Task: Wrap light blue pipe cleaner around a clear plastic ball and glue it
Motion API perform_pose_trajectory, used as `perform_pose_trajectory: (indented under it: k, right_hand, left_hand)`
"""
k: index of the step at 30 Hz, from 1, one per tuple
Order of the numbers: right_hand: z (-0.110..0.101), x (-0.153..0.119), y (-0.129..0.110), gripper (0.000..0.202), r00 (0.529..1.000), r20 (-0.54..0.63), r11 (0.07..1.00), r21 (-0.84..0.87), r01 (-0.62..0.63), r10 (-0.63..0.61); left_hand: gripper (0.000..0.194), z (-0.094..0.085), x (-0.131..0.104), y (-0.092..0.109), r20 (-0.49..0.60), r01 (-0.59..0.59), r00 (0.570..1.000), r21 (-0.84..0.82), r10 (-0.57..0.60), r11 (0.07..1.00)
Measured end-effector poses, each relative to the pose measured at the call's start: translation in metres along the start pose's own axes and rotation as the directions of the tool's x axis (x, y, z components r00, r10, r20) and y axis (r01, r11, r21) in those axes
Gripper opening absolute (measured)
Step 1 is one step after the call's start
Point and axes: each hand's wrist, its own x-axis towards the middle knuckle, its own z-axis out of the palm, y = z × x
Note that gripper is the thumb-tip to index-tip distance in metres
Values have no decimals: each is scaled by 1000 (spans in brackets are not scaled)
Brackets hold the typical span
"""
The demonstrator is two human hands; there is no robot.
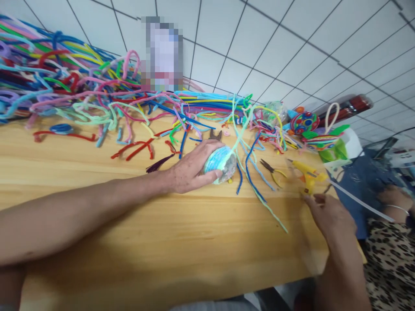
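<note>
My left hand [197, 168] is wrapped around a clear ball [220, 164] partly covered with light blue and pale green pipe cleaners. Long pale green strands [238, 142] trail from the ball's top. At the right side of the table, my right hand [330, 216] is closed, its fingertips at the lower end of the handle of a yellow hot glue gun [309, 172]. The glue gun's nozzle points left, and some blur surrounds it. Between the hands lie yellow-handled pliers [272, 170] and loose blue pipe cleaners [249, 168].
A big heap of coloured pipe cleaners [65, 86] lines the wall. Dark pliers [215, 134] lie behind the ball. A decorated ball [304, 122] stands at the back right. Another person's arm [395, 201] shows beyond the table's right edge.
</note>
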Motion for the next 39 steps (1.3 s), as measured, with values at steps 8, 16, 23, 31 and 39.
perform_pose_trajectory:
  k: [8,16,23,31,39]
  right_hand:
    - [47,27,-169,20,950,133,956,-49,290,-282]
    - [111,91,-211,35,770,172,787,59,614,-614]
    - [123,87,-193,23,843,139,853,143,503,-520]
    - [133,83,-191,21,853,95,855,138,499,-513]
    - [138,80,-200,12,901,56,896,148,418,-429]
  left_hand:
    - [66,5,-1,-7,-28,-43,999,13,43,999]
    - [64,7,1,-7,-32,-65,997,16,66,998]
    - [66,8,2,-7,-25,-49,999,-7,48,999]
    - [64,7,3,-5,-32,-51,998,-8,51,999]
    - [65,8,2,-5,-27,-36,999,0,36,999]
